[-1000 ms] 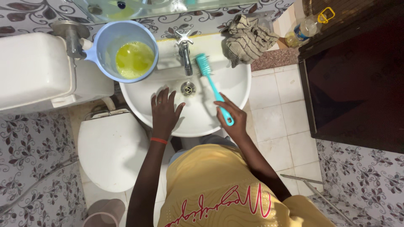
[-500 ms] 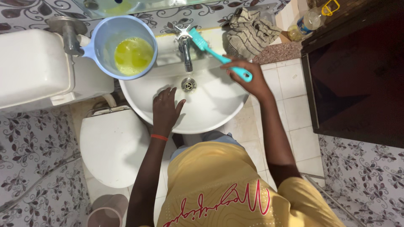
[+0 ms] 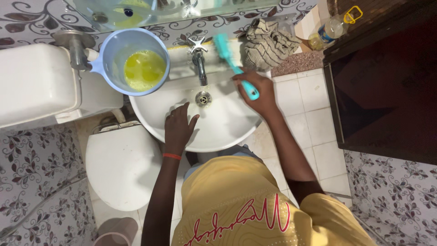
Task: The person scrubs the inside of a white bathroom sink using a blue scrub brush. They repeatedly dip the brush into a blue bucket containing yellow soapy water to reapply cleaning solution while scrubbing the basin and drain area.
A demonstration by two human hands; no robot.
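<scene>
A small bathroom with flowered wall tiles lies below me, and everything sits around the white sink (image 3: 227, 132). My right hand (image 3: 255, 93) is at the sink's back right edge, fingers (image 3: 243, 77) wrapped shut around the handle of the teal brush (image 3: 232, 61); its bristle head reaches past my knuckles to the ledge just right of the tap (image 3: 199, 61), blurred there. The brush looks light and stiff, plastic, likely slick when wet, so I judge the lower handle the best place to grip, well back from the bristles. My left hand (image 3: 178, 130) rests flat inside the sink, fingers spread loosely and holding nothing, just in front of the drain (image 3: 203, 97). A blue jug (image 3: 132, 59) of yellow liquid stands on the sink's back left rim, a striped cloth (image 3: 268, 45) lies at the back right, and the toilet (image 3: 120, 166) is left of the sink.
</scene>
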